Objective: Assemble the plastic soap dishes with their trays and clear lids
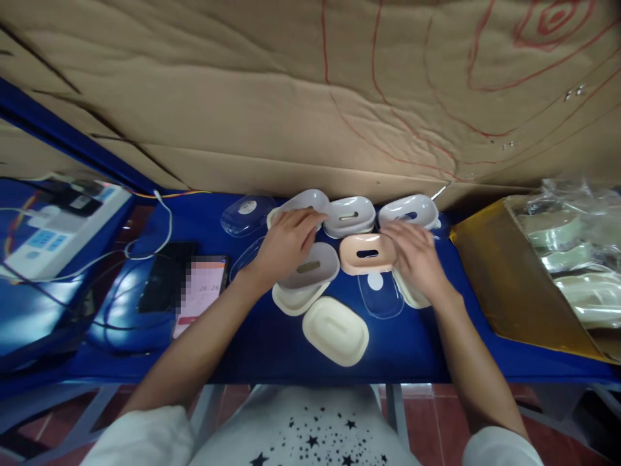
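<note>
Several oval soap dishes with slotted trays lie in front of me on a blue table [402, 362]. My left hand [290, 243] is over a grey slotted tray [313, 266], its fingers stretched out, with no thing visible in them. Behind that hand is another pale tray [310, 198], partly hidden. My right hand [414, 251] is at the right edge of a peach slotted tray [367, 251]; its fingers look extended and apart but are slightly blurred. Beneath its palm, a cream base [412, 294] is partly covered. Nearest me lies a separate cream base [336, 330].
White trays [349, 210] stand along the cardboard wall [242, 123]. Clear lids [381, 301] lie among them. A phone [206, 291], cables and a power strip [63, 230] are left. On the right is a cardboard box [490, 272] with wrapped pale-green pieces [589, 298].
</note>
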`<state>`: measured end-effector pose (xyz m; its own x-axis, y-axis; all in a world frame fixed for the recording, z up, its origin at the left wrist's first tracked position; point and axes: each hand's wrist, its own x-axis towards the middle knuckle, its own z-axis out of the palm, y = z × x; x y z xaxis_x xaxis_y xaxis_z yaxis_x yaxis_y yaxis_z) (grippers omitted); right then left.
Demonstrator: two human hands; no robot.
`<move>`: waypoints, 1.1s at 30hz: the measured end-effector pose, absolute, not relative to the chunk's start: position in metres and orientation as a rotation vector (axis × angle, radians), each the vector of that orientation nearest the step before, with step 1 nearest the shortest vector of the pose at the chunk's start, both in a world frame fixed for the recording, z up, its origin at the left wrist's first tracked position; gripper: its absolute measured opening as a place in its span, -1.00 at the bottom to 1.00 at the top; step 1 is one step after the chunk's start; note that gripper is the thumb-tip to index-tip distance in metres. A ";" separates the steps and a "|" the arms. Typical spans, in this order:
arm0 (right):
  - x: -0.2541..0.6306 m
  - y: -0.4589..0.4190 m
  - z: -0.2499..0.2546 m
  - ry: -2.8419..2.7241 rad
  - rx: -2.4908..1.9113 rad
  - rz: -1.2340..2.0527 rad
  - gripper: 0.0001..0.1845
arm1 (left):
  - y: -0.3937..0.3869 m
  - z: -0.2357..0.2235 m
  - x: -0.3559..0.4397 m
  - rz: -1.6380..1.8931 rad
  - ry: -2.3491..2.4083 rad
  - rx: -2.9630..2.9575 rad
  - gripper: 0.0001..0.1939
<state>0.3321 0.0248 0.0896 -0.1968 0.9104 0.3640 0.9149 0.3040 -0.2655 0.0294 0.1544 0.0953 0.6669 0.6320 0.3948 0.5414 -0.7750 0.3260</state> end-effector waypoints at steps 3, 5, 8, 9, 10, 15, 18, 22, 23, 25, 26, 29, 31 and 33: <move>0.360 0.028 0.077 -2.033 -1.844 -0.262 -0.55 | 0.153 0.097 0.048 0.584 0.810 2.834 -0.69; 0.371 0.026 0.071 -2.021 -1.903 -0.346 -0.66 | 0.157 0.097 0.066 0.458 0.788 2.940 -0.69; 0.375 0.018 0.072 -1.968 -1.912 -0.405 -0.71 | 0.163 0.096 0.092 0.322 0.828 3.046 -0.69; 0.375 0.015 0.075 -1.933 -1.914 -0.423 -0.69 | 0.165 0.097 0.098 0.299 0.840 3.057 -0.71; 0.374 0.012 0.077 -1.893 -1.916 -0.444 -0.67 | 0.166 0.097 0.102 0.282 0.846 3.061 -0.73; 0.378 0.006 0.084 -1.674 -1.870 -0.467 -0.60 | 0.160 0.106 0.092 0.422 0.899 2.932 -0.76; 0.379 0.006 0.083 -1.581 -1.846 -0.456 -0.60 | 0.153 0.113 0.075 0.630 0.947 2.823 -0.70; 0.369 0.005 0.083 -1.649 -1.831 -0.424 -0.60 | 0.146 0.114 0.065 0.711 0.943 2.785 -0.69; 0.364 0.005 0.082 -1.697 -1.840 -0.412 -0.61 | 0.144 0.113 0.066 0.687 0.935 2.793 -0.70; 0.357 0.006 0.081 -1.785 -1.863 -0.409 -0.61 | 0.140 0.109 0.070 0.615 0.899 2.824 -0.72; 0.354 0.007 0.079 -1.813 -1.869 -0.429 -0.61 | 0.138 0.107 0.072 0.583 0.874 2.842 -0.72; 0.351 0.010 0.074 -1.811 -1.899 -0.549 -0.63 | 0.132 0.105 0.076 0.527 0.806 2.872 -0.64; 0.352 0.011 0.071 -1.771 -1.936 -0.618 -0.64 | 0.128 0.105 0.073 0.518 0.816 2.887 -0.58; 0.352 0.012 0.069 -1.767 -1.946 -0.626 -0.61 | 0.127 0.106 0.066 0.506 0.868 2.909 -0.55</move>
